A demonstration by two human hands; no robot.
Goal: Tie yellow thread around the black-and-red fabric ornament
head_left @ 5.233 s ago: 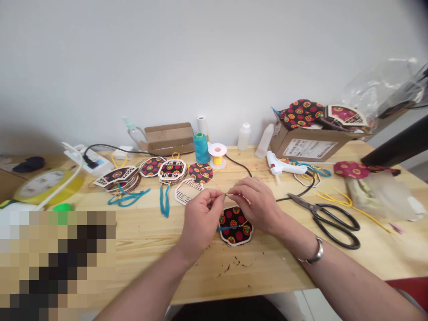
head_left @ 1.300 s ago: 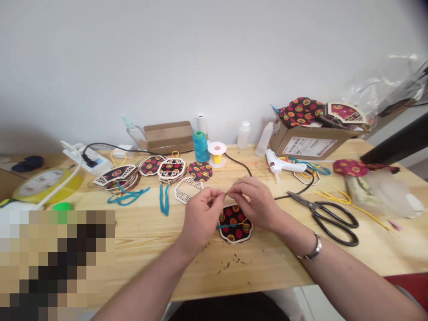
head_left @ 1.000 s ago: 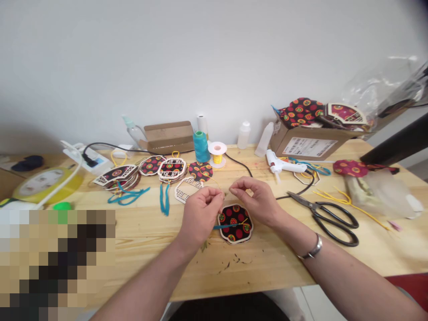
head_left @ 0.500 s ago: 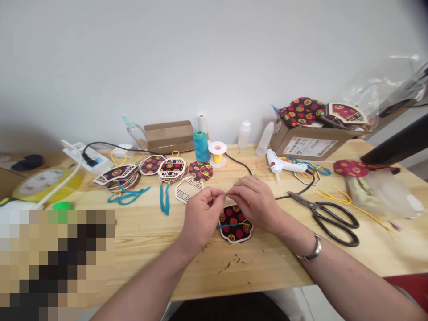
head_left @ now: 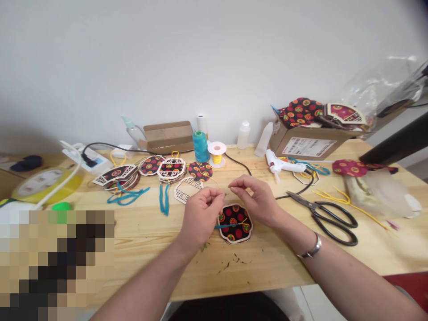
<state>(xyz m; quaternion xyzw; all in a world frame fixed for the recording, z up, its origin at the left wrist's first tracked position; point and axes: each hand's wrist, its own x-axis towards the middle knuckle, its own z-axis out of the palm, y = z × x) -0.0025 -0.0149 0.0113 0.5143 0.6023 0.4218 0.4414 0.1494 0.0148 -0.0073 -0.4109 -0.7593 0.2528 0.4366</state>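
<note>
My left hand (head_left: 202, 211) is closed in a pinch, with a thin yellow cord (head_left: 214, 179) running to its fingertips from the spool (head_left: 217, 154). Just to its right, my right hand (head_left: 256, 200) has thumb and forefinger slightly apart, with nothing visible between them. Below both hands lies a scalloped, pale-rimmed ornament (head_left: 235, 234) of dark floral fabric, with a teal tassel (head_left: 225, 226) and yellow cord ends across it. A cut-out wooden frame (head_left: 187, 192) and a round piece of floral fabric (head_left: 200, 170) rest beyond my left hand.
Black-handled scissors (head_left: 326, 218) lie right of my right hand. A white glue gun (head_left: 284, 165) and a carton (head_left: 306, 142) of floral pieces stand behind. Finished-looking ornaments (head_left: 172, 169), a teal thread cone (head_left: 201, 147) and a tape roll (head_left: 47, 185) line the back and left.
My right hand's fingertips have parted from my left hand's and shifted slightly away, thumb and forefinger spreading. My left hand stays pinched in nearly the same place.
</note>
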